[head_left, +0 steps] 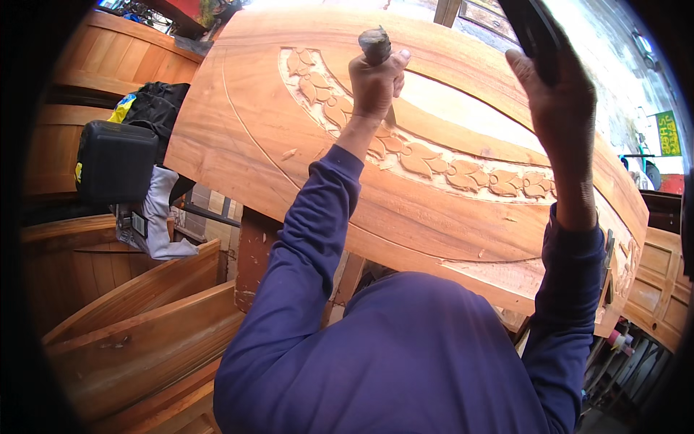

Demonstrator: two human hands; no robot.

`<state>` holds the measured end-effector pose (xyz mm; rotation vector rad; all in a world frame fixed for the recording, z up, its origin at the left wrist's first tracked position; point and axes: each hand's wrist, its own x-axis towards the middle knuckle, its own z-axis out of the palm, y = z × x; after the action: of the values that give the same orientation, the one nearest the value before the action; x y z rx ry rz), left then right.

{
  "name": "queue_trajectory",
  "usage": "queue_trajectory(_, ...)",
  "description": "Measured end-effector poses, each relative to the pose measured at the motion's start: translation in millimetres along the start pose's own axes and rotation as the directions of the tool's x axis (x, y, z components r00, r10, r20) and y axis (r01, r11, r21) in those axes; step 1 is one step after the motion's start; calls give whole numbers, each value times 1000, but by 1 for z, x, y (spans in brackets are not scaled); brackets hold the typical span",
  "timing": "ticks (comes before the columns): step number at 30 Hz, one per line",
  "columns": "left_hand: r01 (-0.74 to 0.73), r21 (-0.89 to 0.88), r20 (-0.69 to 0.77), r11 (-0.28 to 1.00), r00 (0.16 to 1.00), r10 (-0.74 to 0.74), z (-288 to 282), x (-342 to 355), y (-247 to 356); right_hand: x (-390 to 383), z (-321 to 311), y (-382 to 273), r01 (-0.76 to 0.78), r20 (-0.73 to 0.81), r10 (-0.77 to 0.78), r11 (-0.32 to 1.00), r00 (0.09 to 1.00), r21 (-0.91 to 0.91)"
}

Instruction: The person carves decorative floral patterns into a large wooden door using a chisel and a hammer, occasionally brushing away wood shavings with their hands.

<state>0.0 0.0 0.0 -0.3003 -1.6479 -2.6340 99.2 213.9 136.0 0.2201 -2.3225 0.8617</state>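
Observation:
My left hand [372, 90] is wrapped round a chisel [374, 45]. Its worn handle end sticks up above the fist, and part of the blade shows below, pointing down at the carving. Raised at the upper right, my right hand [562, 105] grips a dark block-like mallet [533, 29], held apart from the chisel. Beneath both hands lies a large wooden panel [238, 137]. A curved band of carved leaves and flowers [423, 160] runs across it, with a rough, pale background between the shapes. The exact spot where the chisel tip meets the wood is hard to make out.
Small wood chips [289, 154] are scattered on the panel. To the left stand a black case [117, 160], a pale cloth [160, 217] and stacked wooden pieces [144, 347]. A panelled wooden door [656, 289] is at the right. Some tools lie near the panel's right edge.

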Motion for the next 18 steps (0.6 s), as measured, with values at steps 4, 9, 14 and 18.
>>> queue_trajectory(4, -25, 11, -28, 1000, 999, 25, -7, -9, 0, 24, 9, -50, 155, -195, -134, 983, 972, 100)
queue_trajectory(9, -42, 27, -26, 999, 999, 43, -2, -12, 1, 21, 22, -18, 178, -216, -162, 982, 963, 59)
queue_trajectory(14, -38, 5, 54, 999, 998, 38, 0, -11, -1, 0, 86, 11, 391, 196, -359, 907, 913, -159)
queue_trajectory(18, 24, 49, 153, 999, 988, -31, 1, -5, -4, 3, 85, 7, 383, 163, -361, 915, 918, -125)
